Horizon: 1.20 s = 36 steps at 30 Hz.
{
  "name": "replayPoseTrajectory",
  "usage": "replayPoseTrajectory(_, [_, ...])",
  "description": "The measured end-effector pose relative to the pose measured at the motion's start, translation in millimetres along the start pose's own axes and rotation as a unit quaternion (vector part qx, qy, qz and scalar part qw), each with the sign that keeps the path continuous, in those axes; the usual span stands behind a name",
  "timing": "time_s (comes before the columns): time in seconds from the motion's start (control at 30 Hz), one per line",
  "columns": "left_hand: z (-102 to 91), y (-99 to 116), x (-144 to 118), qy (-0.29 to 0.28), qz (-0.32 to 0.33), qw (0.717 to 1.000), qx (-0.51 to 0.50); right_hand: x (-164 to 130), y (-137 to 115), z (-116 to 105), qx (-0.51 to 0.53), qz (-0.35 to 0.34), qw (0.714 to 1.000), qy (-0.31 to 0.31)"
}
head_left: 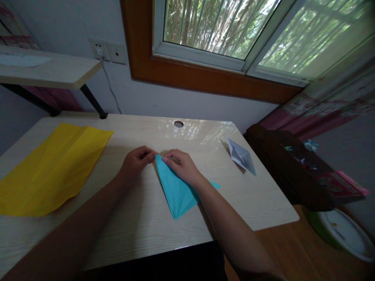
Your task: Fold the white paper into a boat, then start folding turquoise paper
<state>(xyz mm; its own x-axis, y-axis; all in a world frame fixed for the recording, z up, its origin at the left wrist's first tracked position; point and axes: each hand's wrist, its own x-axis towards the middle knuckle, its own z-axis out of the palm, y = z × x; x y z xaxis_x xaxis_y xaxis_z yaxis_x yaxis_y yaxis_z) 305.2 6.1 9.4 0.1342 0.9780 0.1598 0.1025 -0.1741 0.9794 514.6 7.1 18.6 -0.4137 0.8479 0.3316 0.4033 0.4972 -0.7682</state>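
Blue folded paper [177, 189]: long axis runs toward person; far tip pinched between left hand [137, 160] and right hand [182, 164], fingers clamped on it.

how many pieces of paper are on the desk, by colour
Blue: 1, the folded blue paper under the left hand and right hand
Yellow: 1, the yellow sheet lying at the left
Pale grey: 1, the folded grey paper at the right
Total: 3 on the desk
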Motion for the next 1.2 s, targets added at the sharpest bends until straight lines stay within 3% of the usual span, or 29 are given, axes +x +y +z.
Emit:
replayPoseTrajectory(0.27, [0.5, -1.9, 0.8, -0.025, -0.016, 1.000, 0.000, 1.7, -3.7, 3.5, -0.005, -0.005, 1.000, 0.004])
replayPoseTrajectory(0.6, [-5.6, 0.3, 4.1, 0.040, -0.050, 0.998, 0.029, -0.2, 3.4, -2.4, 0.003, 0.018, 1.000, -0.005])
replayPoseTrajectory(0.9, [-4.8, -0.3, 4.6, 0.006, -0.061, 0.997, 0.036, -0.2, 6.3, -2.2, -0.011, 0.011, 1.000, -0.008])
replayPoseTrajectory(1.2, [-12.3, -8.7, 9.0, 0.073, -0.069, 0.994, 0.034, -1.8, 12.5, -9.1, -0.004, 0.024, 0.999, -0.024])
